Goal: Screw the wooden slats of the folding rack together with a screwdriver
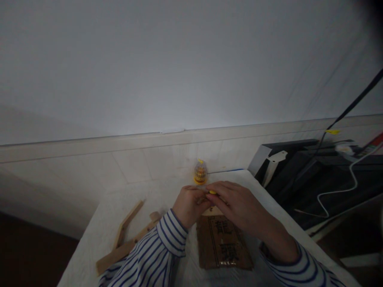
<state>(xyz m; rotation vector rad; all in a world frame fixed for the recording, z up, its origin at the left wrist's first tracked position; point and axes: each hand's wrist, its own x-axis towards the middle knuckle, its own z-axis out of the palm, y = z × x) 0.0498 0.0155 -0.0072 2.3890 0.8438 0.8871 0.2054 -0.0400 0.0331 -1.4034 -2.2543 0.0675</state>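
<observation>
Close together above the white table (pixel 113 199), my hands meet near its far edge. The fingers of my right hand (pixel 239 203) are closed around a small yellow piece (pixel 212 192); most of it is hidden, so its kind does not show. My left hand (pixel 189 205) is curled shut against the right fingertips, and whatever lies in its grip is hidden. Just under the hands a pale wooden piece (pixel 212 211) with small holes shows in part. Below it lies a brown cardboard piece (pixel 223 243) with large dark printed characters.
Beyond the hands stands a clear domed container (pixel 200 172) with a yellow base. Jointed wooden bars (pixel 128 221) lie left of my left sleeve. A wall (pixel 167 155) borders the table's back. Dark panels (pixel 311 175) and a white cable (pixel 354 175) are at right.
</observation>
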